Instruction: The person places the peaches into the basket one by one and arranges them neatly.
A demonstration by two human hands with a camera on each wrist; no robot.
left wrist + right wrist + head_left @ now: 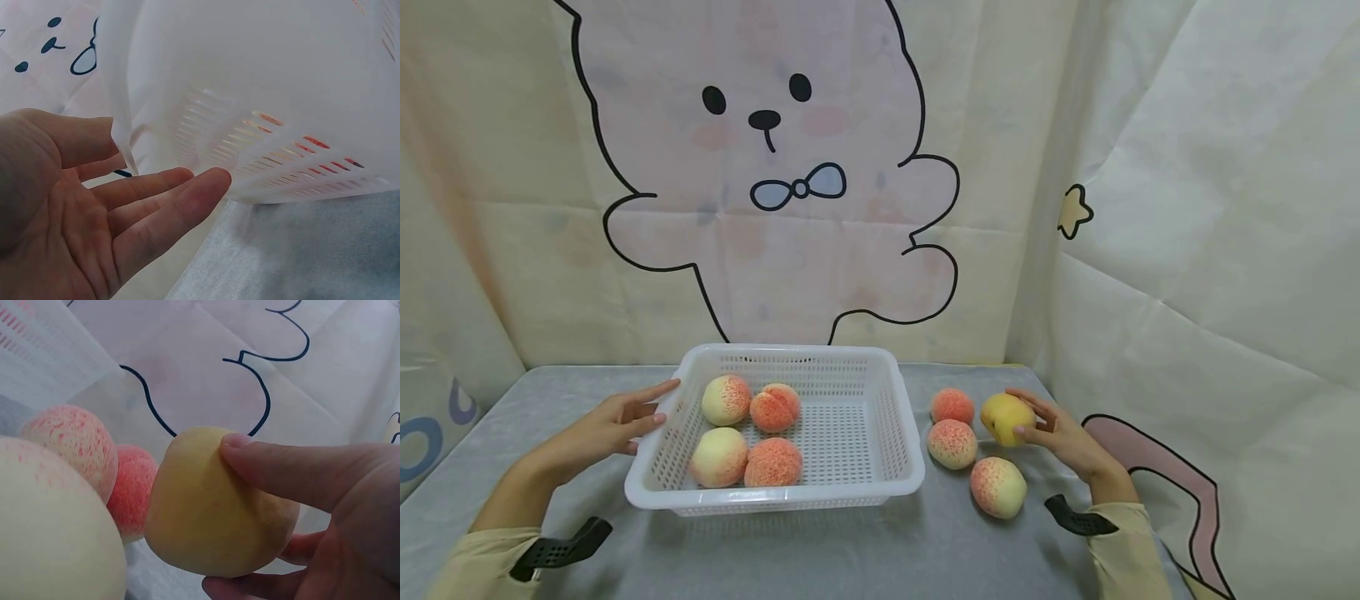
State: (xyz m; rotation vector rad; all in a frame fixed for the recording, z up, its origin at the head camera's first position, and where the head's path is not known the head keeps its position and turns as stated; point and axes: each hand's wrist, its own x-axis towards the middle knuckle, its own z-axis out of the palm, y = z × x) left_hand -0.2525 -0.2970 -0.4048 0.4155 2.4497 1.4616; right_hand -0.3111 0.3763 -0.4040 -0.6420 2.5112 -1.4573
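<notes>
A white plastic basket [782, 497] stands on the table with several toy peaches, one of them a pale peach [719, 457], in its left half. My left hand [606, 425] holds the basket's left rim, some digits over it and others beneath, as the left wrist view shows. Between the thumb and fingers of my right hand [1063, 437] is a smooth, yellow, roundish fruit [209, 506]; I cannot tell whether it touches the table. Beside it are a red peach [952, 406], a speckled peach [952, 443] and a pale peach with a red blush [998, 487].
The grey cloth-covered table [760, 554] carries everything. A curtain [1000, 167] with a cartoon bear hangs right behind the basket, and another white curtain [1217, 275] closes off the right side. Black straps [1078, 517] sit on both wrists.
</notes>
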